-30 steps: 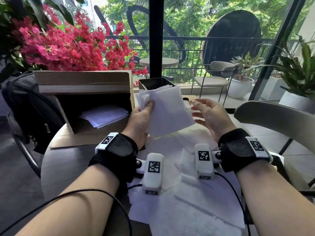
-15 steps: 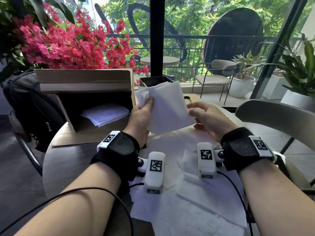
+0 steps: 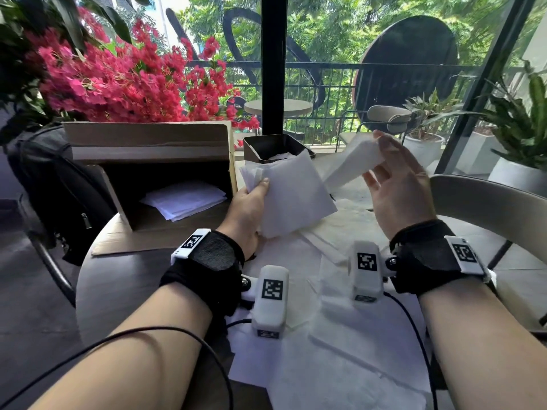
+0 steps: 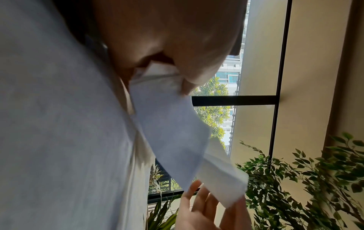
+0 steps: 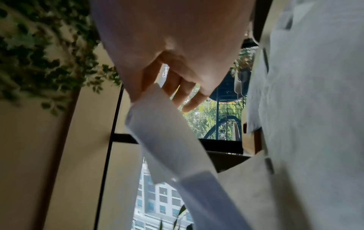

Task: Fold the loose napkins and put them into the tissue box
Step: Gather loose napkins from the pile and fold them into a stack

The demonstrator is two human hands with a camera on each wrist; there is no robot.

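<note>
The left hand (image 3: 247,214) grips a stack of folded white paper napkins (image 3: 291,196) above the bench (image 3: 118,288); the right hand (image 3: 396,190) pinches another folded napkin (image 3: 352,165). The dark square tissue box (image 3: 275,147) behind seems barely filled, and many loose sheets (image 3: 340,350) remain.

- Round grey table (image 3: 118,288), seen from above in the head view.
- Open cardboard box (image 3: 154,161) lying on its side at the far left of the top, a small pile of white napkins (image 3: 185,199) inside.
- Dark square tissue box (image 3: 276,147) upright at the far edge, just beside the cardboard box.
- Loose white napkins (image 3: 349,359) spread flat over the near right part, overlapping.
</note>
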